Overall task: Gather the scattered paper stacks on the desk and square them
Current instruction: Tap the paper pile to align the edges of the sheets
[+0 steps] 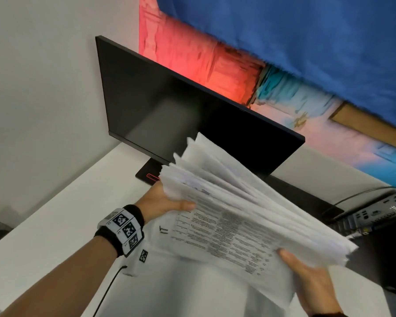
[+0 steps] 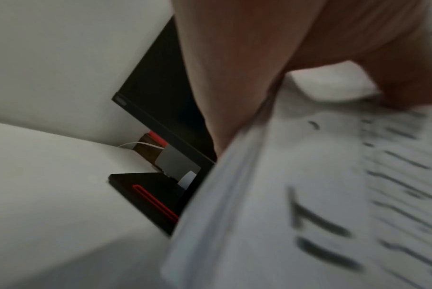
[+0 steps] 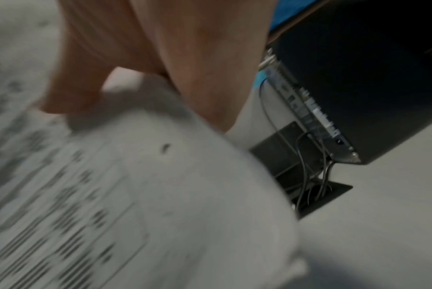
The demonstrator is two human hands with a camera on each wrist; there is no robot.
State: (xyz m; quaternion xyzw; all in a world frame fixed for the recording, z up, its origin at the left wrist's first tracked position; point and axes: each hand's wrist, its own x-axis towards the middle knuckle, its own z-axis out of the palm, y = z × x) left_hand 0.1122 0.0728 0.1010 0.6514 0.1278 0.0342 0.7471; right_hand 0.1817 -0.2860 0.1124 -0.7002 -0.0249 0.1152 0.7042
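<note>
Paper stack (image 1: 242, 216): lifted off the white bench (image 1: 55, 216), in front of the monitor (image 1: 169, 110); far edges fanned and uneven.
Left hand (image 1: 162, 200): I grip the stack's left edge, thumb on top.
Right hand (image 1: 311, 280): I hold the near right corner, thumb over the top sheet.
Handling: light but floppy, slippery sheet on sheet; I judge opposite edges the best hold.
</note>
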